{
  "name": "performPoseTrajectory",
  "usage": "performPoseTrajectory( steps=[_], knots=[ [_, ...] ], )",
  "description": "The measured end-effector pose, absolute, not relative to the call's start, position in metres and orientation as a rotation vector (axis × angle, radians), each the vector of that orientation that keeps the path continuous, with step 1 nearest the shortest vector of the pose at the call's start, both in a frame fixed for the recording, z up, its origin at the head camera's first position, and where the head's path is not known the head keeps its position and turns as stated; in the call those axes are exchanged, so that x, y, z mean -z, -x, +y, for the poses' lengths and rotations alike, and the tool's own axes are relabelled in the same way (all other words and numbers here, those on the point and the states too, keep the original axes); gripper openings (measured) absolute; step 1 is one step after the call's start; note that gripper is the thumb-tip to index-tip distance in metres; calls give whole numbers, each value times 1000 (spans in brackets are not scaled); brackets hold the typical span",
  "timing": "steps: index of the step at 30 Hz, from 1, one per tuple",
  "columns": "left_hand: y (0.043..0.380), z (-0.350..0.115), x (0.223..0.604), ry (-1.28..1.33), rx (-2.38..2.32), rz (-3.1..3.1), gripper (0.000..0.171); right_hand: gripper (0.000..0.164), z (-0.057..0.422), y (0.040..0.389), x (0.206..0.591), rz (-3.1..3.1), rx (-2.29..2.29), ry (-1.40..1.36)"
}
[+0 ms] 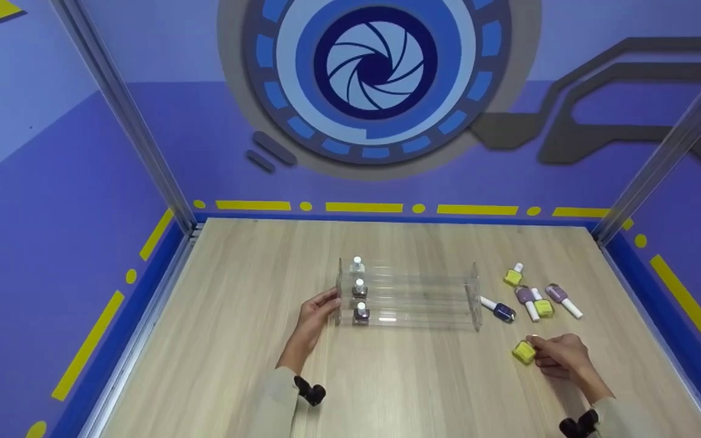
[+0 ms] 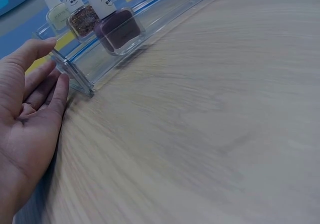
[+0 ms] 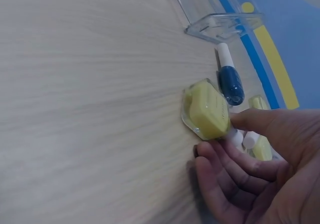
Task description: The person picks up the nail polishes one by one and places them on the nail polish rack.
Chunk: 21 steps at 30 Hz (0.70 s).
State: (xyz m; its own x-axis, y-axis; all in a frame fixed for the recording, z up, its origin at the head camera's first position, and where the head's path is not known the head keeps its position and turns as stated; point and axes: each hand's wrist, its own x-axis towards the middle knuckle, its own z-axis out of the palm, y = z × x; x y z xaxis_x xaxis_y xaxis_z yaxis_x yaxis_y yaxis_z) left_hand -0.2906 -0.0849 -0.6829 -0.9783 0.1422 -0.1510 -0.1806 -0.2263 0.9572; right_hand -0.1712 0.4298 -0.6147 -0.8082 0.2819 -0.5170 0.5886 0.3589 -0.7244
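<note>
My left hand (image 1: 312, 319) has its thumb and fingertips against the left end panel of a clear acrylic display rack (image 1: 411, 316). At that end, three white-capped nail polish bottles stand upright, one per tier: a pale one (image 2: 59, 16), a glittery brown one (image 2: 83, 21) and a dark purple one (image 2: 120, 31). My right hand (image 1: 563, 356) pinches a yellow nail polish bottle (image 3: 206, 109) around its cap, which the fingers mostly hide. The bottle tilts, its glass body pointing left, right of and in front of the rack.
Right of the rack lie a dark blue nail polish bottle (image 1: 504, 312), two mauve ones, including one at far right (image 1: 557, 293), and two yellow ones, including one at the back (image 1: 513, 278). Blue panels wall the wooden table (image 1: 253, 255) at the back and sides.
</note>
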Motion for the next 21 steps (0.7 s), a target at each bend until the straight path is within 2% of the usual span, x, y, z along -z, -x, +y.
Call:
performPoseTrajectory(
  steps=[6,13,16,21],
  knots=[
    [291,-85,683,57,-2313,1799,50,59,426,168,615,2414,1438,-780],
    [293,-80,683,66,-2302,1793,50,58,424,163,618,2612,1412,-864],
    [293,-80,683,45,-2290,1790,52,53,421,161,621,2680,1432,-897],
    [292,-84,683,48,-2282,1819,51,50,417,162,625,2665,1561,-826]
  ],
)
